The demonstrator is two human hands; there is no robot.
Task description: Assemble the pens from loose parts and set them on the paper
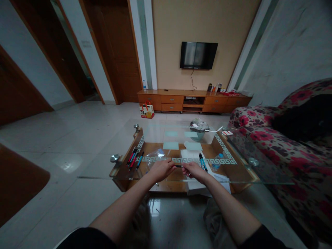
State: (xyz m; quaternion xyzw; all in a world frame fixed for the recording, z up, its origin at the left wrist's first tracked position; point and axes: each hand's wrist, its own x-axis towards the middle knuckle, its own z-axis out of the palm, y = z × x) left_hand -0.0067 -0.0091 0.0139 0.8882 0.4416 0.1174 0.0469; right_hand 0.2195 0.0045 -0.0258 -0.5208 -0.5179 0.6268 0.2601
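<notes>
Between my two hands, over the near part of the glass table (103, 169), is a thin dark pen (178, 166). My left hand (163, 169) pinches its left end, and the fingers of my right hand (193, 171) are closed round its right end. Several red, black and blue pens (133, 158) lie on the glass to the left, with a blue pen (140, 160) beside them. To the right of my right hand, a pair of blue and black pens (203, 162) lies side by side. A crumpled clear plastic bag (155, 154) is just beyond my left hand.
A bin (198, 135) with a crumpled bag stands by the table's far side. Under the glass are a white box (193, 186) and a bottle with a blue cap (217, 162). A flowered sofa (259, 138) is on the right; a TV cabinet (171, 100) stands along the wall.
</notes>
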